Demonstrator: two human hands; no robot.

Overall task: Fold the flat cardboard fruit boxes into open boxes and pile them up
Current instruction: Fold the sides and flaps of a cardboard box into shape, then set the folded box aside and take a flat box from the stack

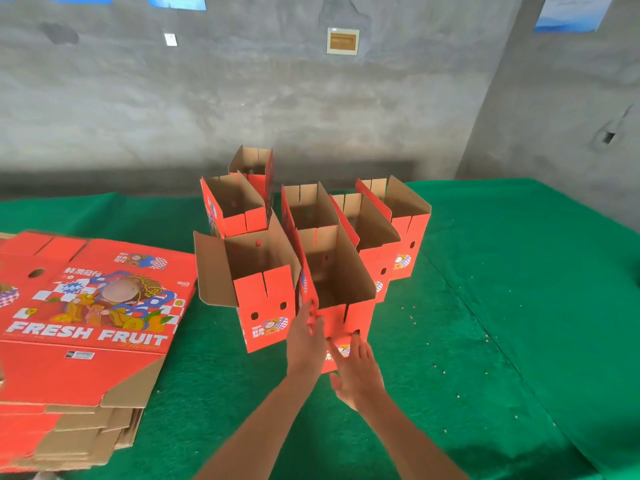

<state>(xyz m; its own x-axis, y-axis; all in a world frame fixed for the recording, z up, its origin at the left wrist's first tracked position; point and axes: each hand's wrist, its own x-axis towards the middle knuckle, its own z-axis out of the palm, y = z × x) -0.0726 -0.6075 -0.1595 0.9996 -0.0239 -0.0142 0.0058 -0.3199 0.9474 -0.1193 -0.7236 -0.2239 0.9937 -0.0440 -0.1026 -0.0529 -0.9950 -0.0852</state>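
Both hands meet the nearest box (341,289), standing open at the cluster's six o'clock on the green table (485,306). The left hand (306,341) lies flat-fingered on its front; the right hand (356,372) is spread, gripping nothing. Best to nudge it squarely against its neighbours; the flat stack (83,306) waits at nine o'clock.

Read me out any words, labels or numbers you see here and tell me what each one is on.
"FRESH FRUIT": white capitals on the top flat box of the stack at left.
Script line under it: too blurred to read.
Chinese characters above the cartoon figure on that flat box: too blurred to read.
Small white label below the words: unreadable.
Prints on the folded boxes: too small.
Blue wall posters and white wall card: unreadable.
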